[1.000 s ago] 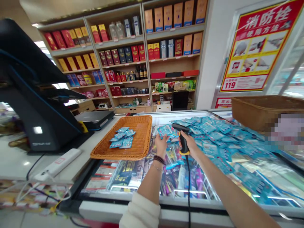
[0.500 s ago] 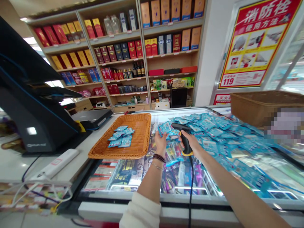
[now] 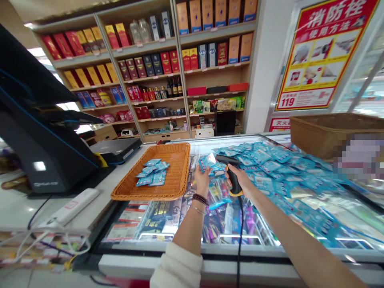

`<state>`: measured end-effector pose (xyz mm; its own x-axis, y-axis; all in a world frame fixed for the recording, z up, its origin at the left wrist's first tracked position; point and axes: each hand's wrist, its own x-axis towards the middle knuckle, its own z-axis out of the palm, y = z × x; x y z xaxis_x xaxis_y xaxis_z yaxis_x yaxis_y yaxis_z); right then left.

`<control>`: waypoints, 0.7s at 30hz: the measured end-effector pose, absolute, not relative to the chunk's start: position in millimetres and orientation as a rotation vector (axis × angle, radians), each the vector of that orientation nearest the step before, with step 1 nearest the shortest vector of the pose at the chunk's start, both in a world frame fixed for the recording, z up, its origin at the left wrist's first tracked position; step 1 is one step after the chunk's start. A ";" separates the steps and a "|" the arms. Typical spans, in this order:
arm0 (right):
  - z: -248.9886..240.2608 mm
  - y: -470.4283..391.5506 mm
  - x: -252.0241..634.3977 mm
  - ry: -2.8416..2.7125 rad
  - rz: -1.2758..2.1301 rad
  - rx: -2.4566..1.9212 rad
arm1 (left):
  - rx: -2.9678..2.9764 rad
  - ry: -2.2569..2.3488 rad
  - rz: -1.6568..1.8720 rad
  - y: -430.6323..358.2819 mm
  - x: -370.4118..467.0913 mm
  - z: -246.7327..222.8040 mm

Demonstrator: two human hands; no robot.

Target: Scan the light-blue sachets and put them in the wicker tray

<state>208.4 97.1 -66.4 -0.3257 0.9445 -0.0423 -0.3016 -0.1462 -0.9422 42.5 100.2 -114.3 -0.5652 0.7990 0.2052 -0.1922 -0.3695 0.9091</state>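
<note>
My left hand [image 3: 203,178] is closed on a small blue packet [image 3: 207,161], held up over the glass-topped freezer [image 3: 168,253]. In my right hand [image 3: 238,178] is a black and yellow barcode scanner [image 3: 235,183], its head pointed left at that packet and its cable hanging down over the front edge. A large heap of similar blue packets [image 3: 270,166] spreads across the glass to the right. Left of my hands sits an orange wicker basket [image 3: 177,182], with several blue packets [image 3: 157,178] lying inside.
A dark checkout terminal [image 3: 45,152] and a flat scale [image 3: 117,150] stand on the left counter, with a white power strip [image 3: 70,206] and loose cables. A brown basket [image 3: 324,130] is at the far right. Shelves [image 3: 153,82] of boxed goods line the back.
The packet in my left hand has tilted slightly and now catches a bright glare. Both hands keep nearly the same place, and the basket's packets are unchanged.
</note>
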 end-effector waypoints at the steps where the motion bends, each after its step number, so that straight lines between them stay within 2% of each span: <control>1: -66.7 97.5 208.5 -1.134 1.654 -0.863 | 0.868 1.184 1.990 101.0 42.2 -115.1; 14: -66.0 95.3 209.3 -1.171 1.678 -0.841 | 0.829 1.102 2.074 108.6 40.6 -124.3; 21: -52.6 88.6 207.1 -1.134 1.721 -0.759 | 0.822 1.087 2.091 96.3 43.7 -103.2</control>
